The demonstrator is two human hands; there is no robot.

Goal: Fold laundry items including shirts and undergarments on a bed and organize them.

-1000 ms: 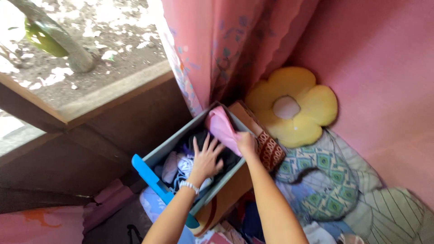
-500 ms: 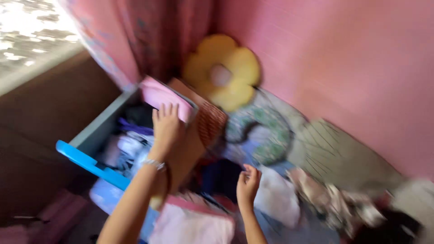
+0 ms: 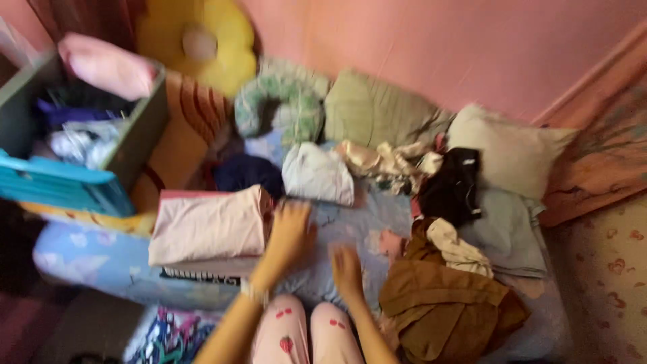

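The head view is blurred by motion, so fine texture is hard to read. Low in the middle of the frame both hands lie on a pale blue bedsheet (image 3: 367, 222). The left hand (image 3: 291, 232) has its fingers spread and slack, gripping nothing, its edge just beside a stack of folded pink cloth (image 3: 209, 226) at centre left. The right hand (image 3: 347, 268) is flat on the sheet with fingers loosely out, also holding nothing. Both forearms rise from the bottom edge over knees in pink trousers with red spots (image 3: 306, 337).

To the lower right lies a crumpled brown garment (image 3: 445, 303), soft and heaped, with a cream cloth on top. Above it sits a black bundle (image 3: 451, 185), and in the centre a folded white piece (image 3: 317, 175) beside a rumpled patterned cloth (image 3: 384, 162).

In the upper left stands a grey box (image 3: 138, 135) with a bright blue front (image 3: 60, 189), full of folded clothes, a pink one (image 3: 104, 67) resting on its far rim. Behind it, at the top, leans a yellow flower-shaped cushion (image 3: 199, 40); a green patterned cushion (image 3: 280, 101), a green pillow (image 3: 377, 111) and a pale pillow (image 3: 505, 152) line the pink wall (image 3: 418, 40).
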